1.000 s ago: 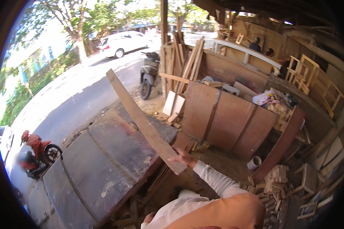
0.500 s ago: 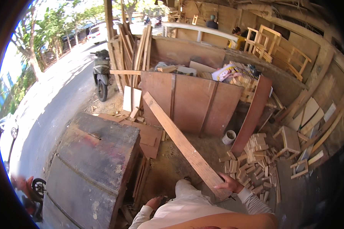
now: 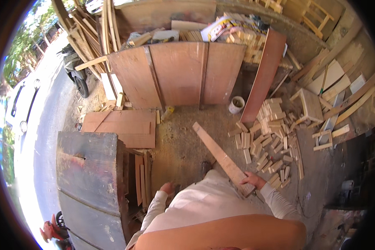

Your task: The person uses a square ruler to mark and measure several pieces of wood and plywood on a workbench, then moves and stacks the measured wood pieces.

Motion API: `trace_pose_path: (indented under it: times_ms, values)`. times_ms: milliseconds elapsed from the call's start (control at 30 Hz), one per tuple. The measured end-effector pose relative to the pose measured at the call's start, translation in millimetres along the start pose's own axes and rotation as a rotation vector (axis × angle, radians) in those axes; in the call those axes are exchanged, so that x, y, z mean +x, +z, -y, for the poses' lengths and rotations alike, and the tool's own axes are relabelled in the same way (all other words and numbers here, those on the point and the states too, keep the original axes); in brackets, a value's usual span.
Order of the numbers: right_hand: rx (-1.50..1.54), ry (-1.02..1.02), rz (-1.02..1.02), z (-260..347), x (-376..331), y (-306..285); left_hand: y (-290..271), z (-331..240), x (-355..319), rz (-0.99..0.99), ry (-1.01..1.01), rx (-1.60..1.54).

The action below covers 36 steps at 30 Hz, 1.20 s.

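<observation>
A long wooden plank (image 3: 220, 156) slants from near my right side toward the open floor ahead. My right hand (image 3: 254, 180) is closed around its near end, thumb and fingers on the edge. Its far end is raised and held by nothing. Low on the left, beside my body, hangs my left hand (image 3: 168, 188) with fingers curled. Something small and dark shows at those fingers, too unclear to name. A worn dark-topped workbench (image 3: 87, 166) stands to the left of that hand.
Several short wood blocks (image 3: 264, 143) lie heaped on the floor at right, near a white bucket (image 3: 236, 105) and a leaning reddish board (image 3: 263, 75). A large brown panel (image 3: 177, 75) stands ahead. Flat sheets (image 3: 125, 127) lie beyond the bench. A parked motorcycle (image 3: 76, 73) is at far left.
The view has tilted downward and turned. The plank's far end has swung nearer and looks shorter, with my right hand still on it. My left hand stays low at my side.
</observation>
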State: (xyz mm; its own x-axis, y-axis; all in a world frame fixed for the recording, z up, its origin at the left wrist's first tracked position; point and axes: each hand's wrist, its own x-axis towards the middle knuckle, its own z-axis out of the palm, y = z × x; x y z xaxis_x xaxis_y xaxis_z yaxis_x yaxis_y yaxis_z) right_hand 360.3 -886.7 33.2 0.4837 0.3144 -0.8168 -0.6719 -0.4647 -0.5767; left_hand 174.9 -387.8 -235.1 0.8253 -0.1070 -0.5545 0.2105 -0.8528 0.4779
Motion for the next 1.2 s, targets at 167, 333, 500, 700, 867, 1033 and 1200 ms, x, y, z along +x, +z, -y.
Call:
trace_pose_path:
  times_ms: [167, 333, 500, 700, 867, 1033, 1200]
  values:
    - [-0.071, -0.003, -0.064, -32, 45, -65, -38, -15, 59, 0.011, -0.061, -0.341]
    - [0.064, 0.148, -0.107, 16, 63, -112, -94, -59, 94, -0.018, -0.266, -0.455]
    - [0.11, 0.279, -0.126, 85, 91, -135, -128, -80, 105, -0.109, -0.445, -0.841]
    - [-0.194, 0.322, -0.17, 117, 141, -176, -96, 39, 169, 0.117, -0.178, -0.629]
    - [-0.849, 0.351, -0.169, 126, 186, -233, -149, 62, 225, 0.18, -0.005, -0.119]
    - [-1.19, 0.278, -0.161, 195, 207, -262, -244, 79, 275, 0.075, -0.305, -0.815]
    - [-1.515, 0.332, -0.124, 321, 233, -272, -339, 79, 322, -0.063, -0.414, -1.108]
